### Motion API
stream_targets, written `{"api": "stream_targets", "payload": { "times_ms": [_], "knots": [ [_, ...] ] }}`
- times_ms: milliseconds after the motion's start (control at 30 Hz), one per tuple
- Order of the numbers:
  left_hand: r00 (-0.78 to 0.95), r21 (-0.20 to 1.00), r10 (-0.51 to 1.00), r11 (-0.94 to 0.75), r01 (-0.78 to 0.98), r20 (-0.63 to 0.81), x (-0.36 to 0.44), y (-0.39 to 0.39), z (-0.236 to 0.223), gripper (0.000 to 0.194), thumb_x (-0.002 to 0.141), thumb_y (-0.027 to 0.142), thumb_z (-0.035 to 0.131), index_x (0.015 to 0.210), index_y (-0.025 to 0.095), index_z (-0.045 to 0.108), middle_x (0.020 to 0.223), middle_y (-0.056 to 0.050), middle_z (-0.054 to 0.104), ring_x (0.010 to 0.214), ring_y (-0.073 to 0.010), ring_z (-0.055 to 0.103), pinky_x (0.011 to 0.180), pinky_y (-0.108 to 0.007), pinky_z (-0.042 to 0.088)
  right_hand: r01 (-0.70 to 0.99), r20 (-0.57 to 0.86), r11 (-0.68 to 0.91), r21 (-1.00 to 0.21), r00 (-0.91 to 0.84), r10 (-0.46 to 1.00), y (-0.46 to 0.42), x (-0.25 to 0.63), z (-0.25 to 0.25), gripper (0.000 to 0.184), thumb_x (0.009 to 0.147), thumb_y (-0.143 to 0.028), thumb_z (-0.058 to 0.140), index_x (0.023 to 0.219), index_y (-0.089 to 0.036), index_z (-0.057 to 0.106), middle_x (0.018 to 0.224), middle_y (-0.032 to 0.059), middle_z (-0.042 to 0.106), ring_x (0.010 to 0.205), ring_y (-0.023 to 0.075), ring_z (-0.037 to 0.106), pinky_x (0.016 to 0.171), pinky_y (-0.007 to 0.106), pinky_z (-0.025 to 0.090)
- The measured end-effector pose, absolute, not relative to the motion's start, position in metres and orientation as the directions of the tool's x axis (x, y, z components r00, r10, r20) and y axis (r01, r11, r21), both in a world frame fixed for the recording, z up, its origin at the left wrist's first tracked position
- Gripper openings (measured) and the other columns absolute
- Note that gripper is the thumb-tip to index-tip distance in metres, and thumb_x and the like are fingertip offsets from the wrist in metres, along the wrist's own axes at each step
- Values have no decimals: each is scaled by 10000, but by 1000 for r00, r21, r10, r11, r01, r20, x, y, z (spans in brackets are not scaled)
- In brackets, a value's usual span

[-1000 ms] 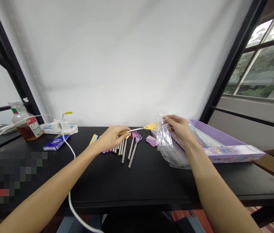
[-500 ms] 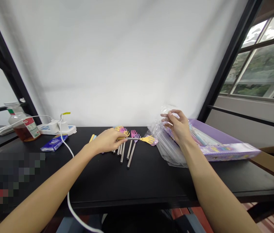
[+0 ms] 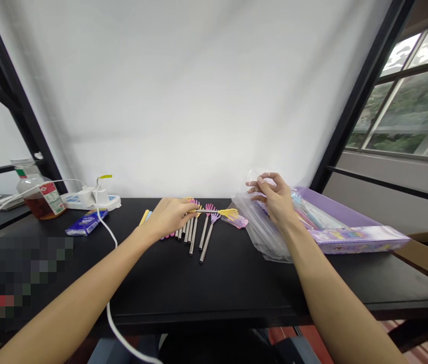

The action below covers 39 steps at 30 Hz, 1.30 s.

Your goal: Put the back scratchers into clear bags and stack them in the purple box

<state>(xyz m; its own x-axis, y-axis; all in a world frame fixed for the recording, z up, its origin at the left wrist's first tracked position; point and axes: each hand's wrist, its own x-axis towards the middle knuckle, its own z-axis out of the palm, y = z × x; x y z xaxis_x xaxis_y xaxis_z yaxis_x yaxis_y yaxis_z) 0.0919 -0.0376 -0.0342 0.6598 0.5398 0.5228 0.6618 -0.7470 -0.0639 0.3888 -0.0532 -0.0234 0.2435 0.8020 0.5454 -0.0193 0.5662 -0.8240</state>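
Note:
My left hand (image 3: 172, 217) grips the handle end of a back scratcher (image 3: 229, 213) with a metal rod and a yellow hand-shaped head, held level and pointing right. Under and beside that hand, several more back scratchers (image 3: 205, 245) with pink, purple and yellow heads lie in a row, metal rods toward me. My right hand (image 3: 277, 201) pinches the upper edge of a clear plastic bag (image 3: 261, 230), thumb against the fingers. The bag belongs to a loose stack that leans by the purple box. A small pink-purple packet (image 3: 241, 221) lies just below the yellow head.
On the right stands an open purple box (image 3: 361, 241) with wrapped items inside. To the left are a blue packet (image 3: 86, 222), a power strip (image 3: 113, 203), and a bottle of brown liquid (image 3: 37, 197). A white cable (image 3: 108, 288) runs over the table's front edge.
My left hand and the yellow back scratcher have shifted up slightly. My right hand has moved a little left and down, still with the plastic bag in its fingers.

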Motion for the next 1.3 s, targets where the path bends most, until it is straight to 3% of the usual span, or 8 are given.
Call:
{"api": "stream_targets", "payload": {
  "times_ms": [267,600,800,1100,1300],
  "knots": [
    [604,-75,559,-696,714,568,93,-38,-37,188,954,272,548,1046,246,710,908,-39,733,746,-178,672,615,-273,400,-11,542,567,-823,280,792,-53,389,-24,452,707,-531,788,934,-255,510,815,3,747,658,136,668,579,246,529],
    [583,-51,614,-664,746,532,98,-42,-37,250,1011,349,444,1144,232,621,1024,-43,746,810,-203,697,673,-286,446,16,559,574,-819,250,791,-51,384,-25,455,688,-532,802,909,-249,523,745,-19,703,645,148,675,561,248,521],
    [559,-115,671,-585,803,487,98,-39,-36,306,1038,352,344,1172,226,589,1015,-68,747,802,-234,700,644,-298,421,-14,552,588,-809,327,767,-48,387,-26,433,704,-506,793,914,-252,511,723,-24,712,598,133,655,536,232,504],
    [525,-57,657,-594,802,541,92,-41,-32,140,975,296,506,1068,231,587,1013,-28,742,773,-204,688,607,-274,399,-22,530,594,-804,426,733,-49,391,-25,444,686,-479,802,913,-254,494,724,-18,731,555,130,645,501,221,495],
    [530,-44,680,-594,804,507,95,-41,-36,162,987,298,470,1095,230,571,926,-32,739,757,-215,691,626,-276,423,-16,535,601,-799,436,723,-47,391,-26,440,682,-479,807,888,-239,502,709,-13,728,535,132,645,484,224,501]
  ]
}}
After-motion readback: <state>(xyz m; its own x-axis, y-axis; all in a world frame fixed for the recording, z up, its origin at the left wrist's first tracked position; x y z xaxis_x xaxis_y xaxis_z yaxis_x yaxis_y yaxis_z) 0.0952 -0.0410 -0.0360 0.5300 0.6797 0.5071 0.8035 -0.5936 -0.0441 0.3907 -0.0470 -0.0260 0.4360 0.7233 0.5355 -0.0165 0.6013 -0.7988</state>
